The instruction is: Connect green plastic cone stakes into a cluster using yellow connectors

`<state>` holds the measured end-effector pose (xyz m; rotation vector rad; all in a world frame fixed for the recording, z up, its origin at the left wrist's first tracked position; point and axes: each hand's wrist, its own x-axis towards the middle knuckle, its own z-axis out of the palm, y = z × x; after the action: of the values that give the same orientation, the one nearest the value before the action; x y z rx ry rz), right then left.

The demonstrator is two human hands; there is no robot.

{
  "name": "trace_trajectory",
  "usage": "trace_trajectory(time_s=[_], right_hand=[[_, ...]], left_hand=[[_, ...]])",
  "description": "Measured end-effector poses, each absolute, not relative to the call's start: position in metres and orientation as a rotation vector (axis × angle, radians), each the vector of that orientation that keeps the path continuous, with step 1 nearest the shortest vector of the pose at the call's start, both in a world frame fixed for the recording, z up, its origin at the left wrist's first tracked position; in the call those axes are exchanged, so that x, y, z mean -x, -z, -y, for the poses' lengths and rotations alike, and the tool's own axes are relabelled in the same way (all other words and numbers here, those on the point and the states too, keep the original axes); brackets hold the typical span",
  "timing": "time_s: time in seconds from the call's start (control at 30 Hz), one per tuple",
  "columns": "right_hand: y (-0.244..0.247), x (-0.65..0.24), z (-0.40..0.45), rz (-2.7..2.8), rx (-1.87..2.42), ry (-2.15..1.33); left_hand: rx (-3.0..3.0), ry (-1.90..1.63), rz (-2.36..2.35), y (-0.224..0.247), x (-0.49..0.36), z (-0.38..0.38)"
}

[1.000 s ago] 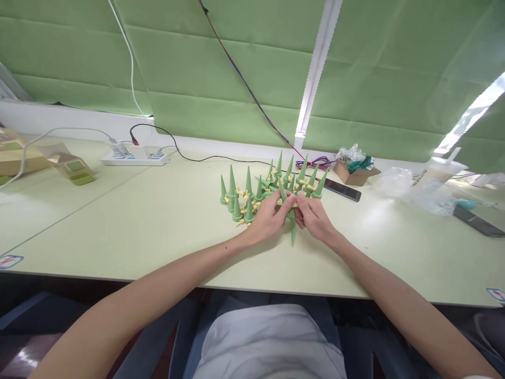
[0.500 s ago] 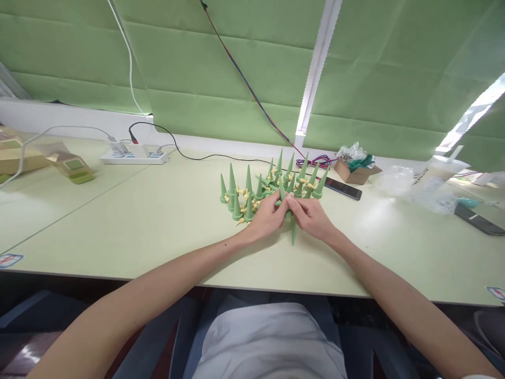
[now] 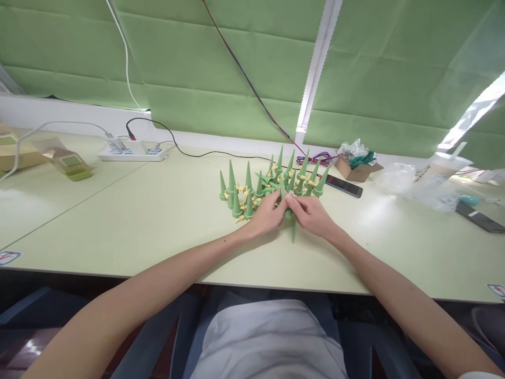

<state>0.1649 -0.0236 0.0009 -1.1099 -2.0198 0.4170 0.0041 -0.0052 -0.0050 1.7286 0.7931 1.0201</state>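
My left hand (image 3: 269,213) and my right hand (image 3: 311,213) meet at the middle of the table. Their fingers are closed around a green plastic watering spike (image 3: 282,187), whose tip points up. My right thumb and fingers pinch at its lower part, and what lies inside that pinch is hidden. Below the hands another green spike's tip (image 3: 294,231) points toward me; its base is covered by my fingers. Several more green watering spikes (image 3: 231,181) with small yellow valves (image 3: 239,188) stand upright in a cluster just behind and left of my hands. Some lie on their sides among them.
A phone (image 3: 342,186) lies right of the cluster, near a small cardboard box (image 3: 357,169) of wrappings. Farther right are a drink cup (image 3: 437,171), plastic bags and another phone (image 3: 479,217). A power strip (image 3: 134,153) with cables and open cartons (image 3: 65,160) are at left.
The view has shifted very slightly. Both hands keep the same grip on the spike, and the cluster stands as before.
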Motion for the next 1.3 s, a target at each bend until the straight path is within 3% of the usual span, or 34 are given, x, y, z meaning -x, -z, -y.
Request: trace_trajectory(time_s=[1.3], right_hand=[[-0.0030,-0.1650,0.0251,2.040,1.146,-0.494]], left_hand=[[-1.753,-0.989,-0.824,0.0032,-0.0020,0.0037]])
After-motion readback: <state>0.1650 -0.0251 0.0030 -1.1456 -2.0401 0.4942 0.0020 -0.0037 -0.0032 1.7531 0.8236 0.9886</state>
